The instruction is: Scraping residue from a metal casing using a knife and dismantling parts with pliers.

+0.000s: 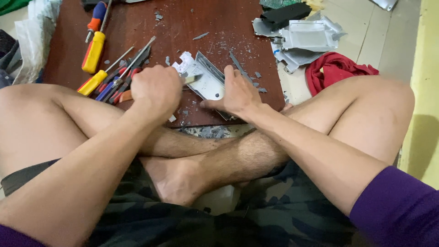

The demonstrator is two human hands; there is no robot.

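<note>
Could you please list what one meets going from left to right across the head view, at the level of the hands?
Yellow-handled screwdrivers → left hand closed on a tool → white metal plate → right hand pressing it → red crumpled cloth.

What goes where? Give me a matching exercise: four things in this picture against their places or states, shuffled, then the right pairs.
Things:
1. left hand
2. right hand
3. red cloth
4. screwdrivers

Places or states:
A. crumpled on the tiled floor, right of the board
B. closed in a fist around a tool handle
C. lying on the brown board, left of both hands
D. pressing down on the grey metal part

Pairs: 1-B, 2-D, 3-A, 4-C
</note>
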